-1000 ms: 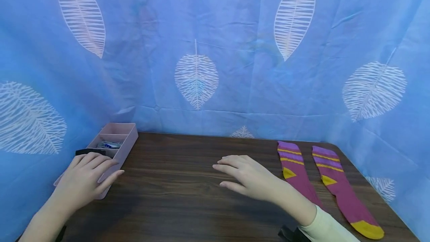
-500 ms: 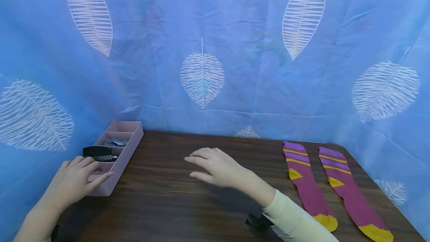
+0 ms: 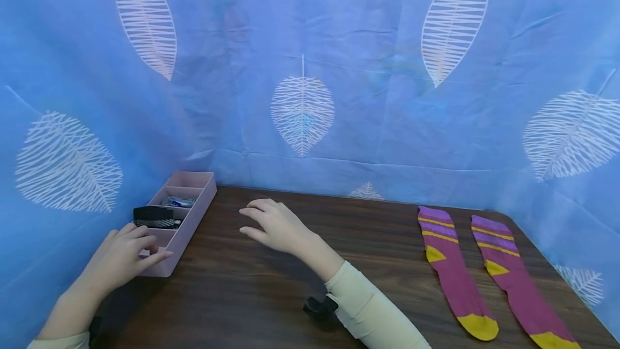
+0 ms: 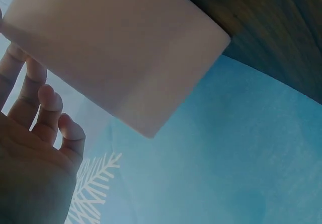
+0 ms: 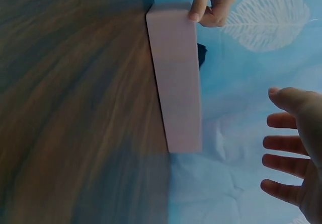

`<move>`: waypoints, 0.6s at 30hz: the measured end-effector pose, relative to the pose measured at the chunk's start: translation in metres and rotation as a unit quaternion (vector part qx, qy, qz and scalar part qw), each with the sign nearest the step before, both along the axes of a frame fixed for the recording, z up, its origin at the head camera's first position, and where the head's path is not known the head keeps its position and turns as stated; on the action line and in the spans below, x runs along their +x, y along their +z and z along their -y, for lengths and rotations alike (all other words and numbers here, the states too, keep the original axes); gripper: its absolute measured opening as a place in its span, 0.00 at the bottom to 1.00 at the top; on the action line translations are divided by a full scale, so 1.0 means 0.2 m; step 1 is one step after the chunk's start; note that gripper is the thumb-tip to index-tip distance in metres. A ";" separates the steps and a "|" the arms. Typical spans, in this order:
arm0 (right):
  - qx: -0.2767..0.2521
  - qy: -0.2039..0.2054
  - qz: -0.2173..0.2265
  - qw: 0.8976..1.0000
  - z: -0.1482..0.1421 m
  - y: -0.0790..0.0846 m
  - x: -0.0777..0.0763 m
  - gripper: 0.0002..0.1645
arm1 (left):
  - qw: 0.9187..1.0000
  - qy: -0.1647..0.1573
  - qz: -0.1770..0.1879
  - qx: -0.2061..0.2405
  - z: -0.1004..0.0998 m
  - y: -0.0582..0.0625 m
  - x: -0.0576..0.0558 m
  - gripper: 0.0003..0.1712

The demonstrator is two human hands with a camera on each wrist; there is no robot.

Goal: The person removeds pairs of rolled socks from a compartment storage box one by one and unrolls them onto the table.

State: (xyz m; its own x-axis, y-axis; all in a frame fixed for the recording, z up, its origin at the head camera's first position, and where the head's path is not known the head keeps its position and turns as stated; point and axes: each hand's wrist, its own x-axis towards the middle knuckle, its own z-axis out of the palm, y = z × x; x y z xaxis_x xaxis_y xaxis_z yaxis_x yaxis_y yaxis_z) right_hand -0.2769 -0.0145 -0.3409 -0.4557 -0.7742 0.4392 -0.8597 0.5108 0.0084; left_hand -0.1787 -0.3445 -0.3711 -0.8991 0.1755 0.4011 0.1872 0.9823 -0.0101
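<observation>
A long pink storage box [image 3: 186, 236] with compartments stands at the table's left. My left hand [image 3: 118, 257] is at its near end: the thumb is at the near right corner and the fingers curl over the rim, gripping it, as the right wrist view also shows. The left wrist view has the box's end wall [image 4: 121, 48] close up, some fingertips hidden behind its rim. My right hand [image 3: 278, 228] hangs over the table right of the box, fingers spread and loosely bent, holding nothing. In the right wrist view that hand [image 5: 297, 143] is apart from the box.
Inside the box are a black item [image 3: 152, 213], a black-and-white striped piece [image 3: 162, 224] and a small clear packet [image 3: 179, 201]. Two maroon, purple and yellow socks [image 3: 460, 284] lie flat at the right of the wooden table [image 3: 271, 306]. A blue leaf-print cloth [image 3: 358, 117] hangs behind.
My right hand has moved left across the table towards the box. My left hand has drawn back to the box's near end and stayed there. The head view has turned slightly left.
</observation>
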 end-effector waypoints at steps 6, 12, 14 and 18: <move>-0.016 -0.024 0.019 0.999 0.17 -0.05 -0.02 0.28 | 1.000 -0.015 -0.008 0.007 0.00 0.00 0.01 0.10; -0.027 -0.054 0.046 0.997 0.32 -0.10 -0.04 0.27 | 1.000 -0.002 0.004 0.013 -0.01 -0.01 0.01 0.12; -0.031 -0.063 0.056 0.996 0.38 -0.12 -0.04 0.26 | 1.000 0.004 0.008 0.013 -0.01 -0.01 0.01 0.12; -0.039 -0.079 0.066 0.994 0.49 -0.14 -0.04 0.26 | 1.000 0.002 0.002 0.010 -0.01 -0.01 0.00 0.12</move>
